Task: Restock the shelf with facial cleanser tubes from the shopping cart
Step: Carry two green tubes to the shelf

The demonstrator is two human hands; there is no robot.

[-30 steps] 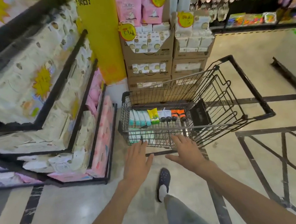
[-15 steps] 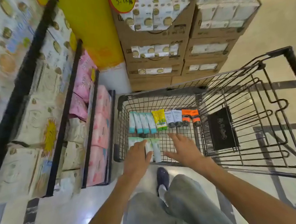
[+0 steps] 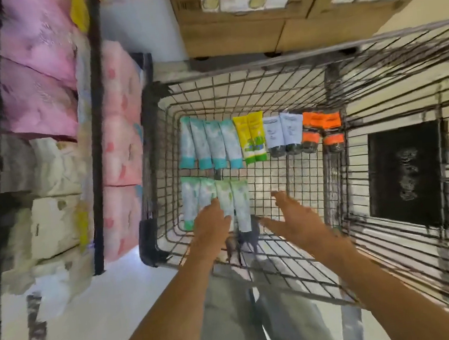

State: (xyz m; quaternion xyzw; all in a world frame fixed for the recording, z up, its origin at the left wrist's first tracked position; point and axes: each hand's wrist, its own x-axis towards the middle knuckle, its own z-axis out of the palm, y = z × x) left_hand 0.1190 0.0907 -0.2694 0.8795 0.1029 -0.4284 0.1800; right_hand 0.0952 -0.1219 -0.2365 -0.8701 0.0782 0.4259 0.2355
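Observation:
A black wire shopping cart [image 3: 237, 66] stands in front of me. Rows of cleanser tubes lie on its floor: several teal-capped tubes [image 3: 209, 145] at the back left, two yellow tubes [image 3: 250, 136], two pale blue tubes [image 3: 283, 134] and two orange tubes [image 3: 321, 130]. A nearer row of green-and-white tubes [image 3: 237, 196] lies at the front left. My left hand [image 3: 213, 223] reaches into the cart with its fingertips over that nearer row. My right hand [image 3: 297, 217] hovers open over bare wire to the right, holding nothing.
A black shelf unit [image 3: 96, 122] with pink and white tissue packs [image 3: 39, 78] stands close on the left. Stacked cardboard boxes [image 3: 234, 33] sit just beyond the cart. The cart's folded child seat with a black panel [image 3: 406, 173] is to the right.
My view has dropped and moved closer over the cart. Both hands have gone from the cart's near rim down into the basket, the left onto the nearer row of tubes.

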